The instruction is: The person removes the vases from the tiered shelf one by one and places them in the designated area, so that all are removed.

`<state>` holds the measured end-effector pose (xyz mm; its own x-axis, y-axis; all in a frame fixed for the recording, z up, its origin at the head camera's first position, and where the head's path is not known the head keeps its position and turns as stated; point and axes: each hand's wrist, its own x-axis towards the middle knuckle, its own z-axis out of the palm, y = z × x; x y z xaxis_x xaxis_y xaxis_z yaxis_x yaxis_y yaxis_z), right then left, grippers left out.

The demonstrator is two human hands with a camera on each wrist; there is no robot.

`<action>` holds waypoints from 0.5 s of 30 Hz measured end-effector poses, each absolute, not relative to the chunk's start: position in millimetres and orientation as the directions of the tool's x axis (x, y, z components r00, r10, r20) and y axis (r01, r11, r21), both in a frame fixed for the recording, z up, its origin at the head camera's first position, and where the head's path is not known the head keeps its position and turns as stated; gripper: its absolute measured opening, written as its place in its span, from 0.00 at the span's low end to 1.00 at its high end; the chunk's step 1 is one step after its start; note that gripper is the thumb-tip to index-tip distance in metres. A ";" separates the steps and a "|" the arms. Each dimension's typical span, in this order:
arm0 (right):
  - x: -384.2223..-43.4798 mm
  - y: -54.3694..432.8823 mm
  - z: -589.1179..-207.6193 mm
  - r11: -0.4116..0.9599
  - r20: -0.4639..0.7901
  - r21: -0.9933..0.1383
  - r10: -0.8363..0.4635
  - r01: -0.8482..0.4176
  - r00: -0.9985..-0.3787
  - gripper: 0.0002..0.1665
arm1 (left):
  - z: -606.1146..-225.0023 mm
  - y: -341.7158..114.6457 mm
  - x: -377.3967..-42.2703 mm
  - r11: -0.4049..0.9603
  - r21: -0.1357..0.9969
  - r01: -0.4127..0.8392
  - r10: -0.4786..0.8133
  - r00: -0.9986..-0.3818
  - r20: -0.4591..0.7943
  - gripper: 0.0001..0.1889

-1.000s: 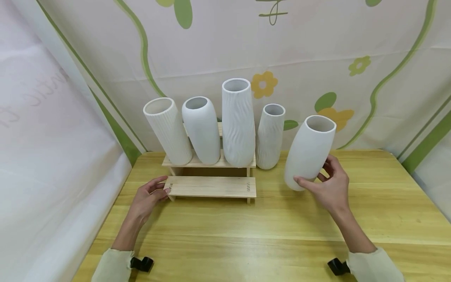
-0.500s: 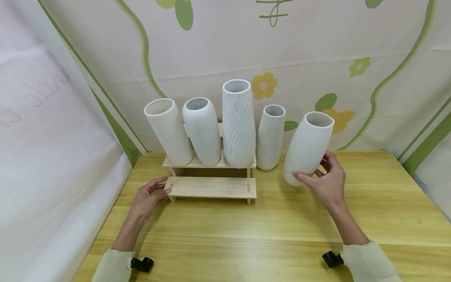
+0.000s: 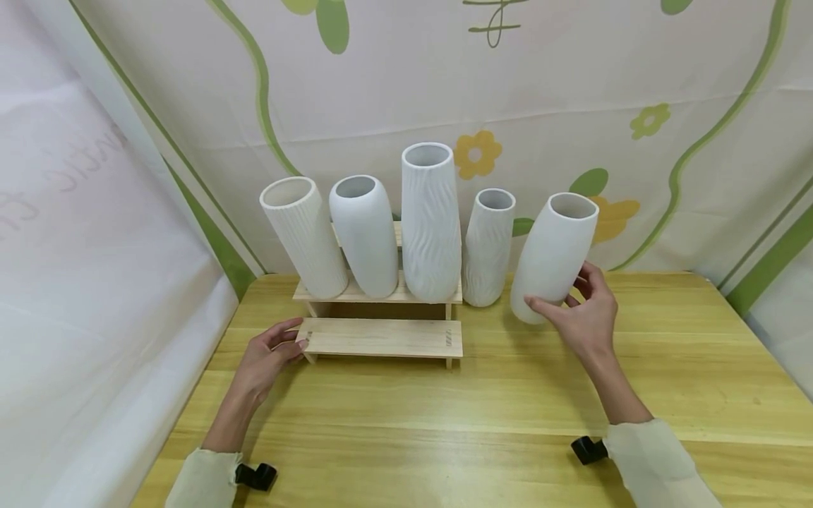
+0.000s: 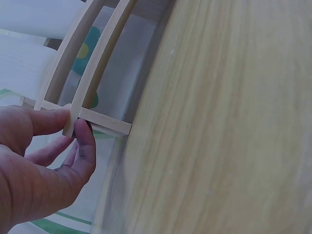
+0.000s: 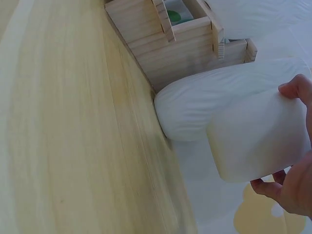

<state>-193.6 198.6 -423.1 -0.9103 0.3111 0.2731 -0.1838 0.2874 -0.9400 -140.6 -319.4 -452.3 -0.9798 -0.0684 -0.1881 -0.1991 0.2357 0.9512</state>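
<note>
My right hand [image 3: 587,314] grips a smooth white vase [image 3: 552,257] by its lower part, thumb in front and fingers behind. In the right wrist view the base of this vase [image 5: 258,136] is off the table, and it leans slightly. With my left hand [image 3: 267,360] I pinch the left end of the lowest board of a stepped wooden stand [image 3: 381,337]. Thumb and finger lie on either side of that board [image 4: 80,100] in the left wrist view. A ribbed vase [image 3: 305,240], a plain vase [image 3: 365,236] and a tall wavy vase [image 3: 430,226] stand on its middle step.
Just right of the stand, a smaller textured white vase [image 3: 488,247] stands on the wooden table [image 3: 406,437], close to the held vase. Behind everything hangs a white cloth [image 3: 381,92] with flowers and green lines. Another white cloth [image 3: 95,282] hangs along the left side.
My right hand has moved the smooth vase a little upward, away from me and slightly left. The left hand, the stand and the other vases have stayed in place.
</note>
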 end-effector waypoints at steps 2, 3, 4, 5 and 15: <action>-197.0 198.4 -423.4 0.292 0.268 -0.940 0.318 -0.175 -0.909 0.51 | -452.3 -319.5 -140.8 0.235 0.951 -0.199 -0.069 -0.980 -0.188 0.32; -198.9 198.4 -423.5 0.294 0.267 -0.940 0.321 -0.172 -0.909 0.52 | -452.3 -319.6 -140.8 0.235 0.952 -0.199 -0.070 -0.980 -0.187 0.32; -200.8 198.2 -423.6 0.292 0.267 -0.941 0.324 -0.172 -0.908 0.52 | -452.3 -319.6 -140.8 0.235 0.951 -0.199 -0.071 -0.980 -0.188 0.32; -202.7 198.2 -423.9 0.292 0.268 -0.941 0.327 -0.173 -0.906 0.52 | -452.4 -319.7 -140.7 0.235 0.951 -0.199 -0.071 -0.980 -0.187 0.33; -220.9 200.7 -425.3 0.321 0.283 -0.931 0.337 -0.173 -0.898 0.51 | -450.8 -319.0 -139.5 0.240 0.951 -0.196 -0.071 -0.980 -0.185 0.32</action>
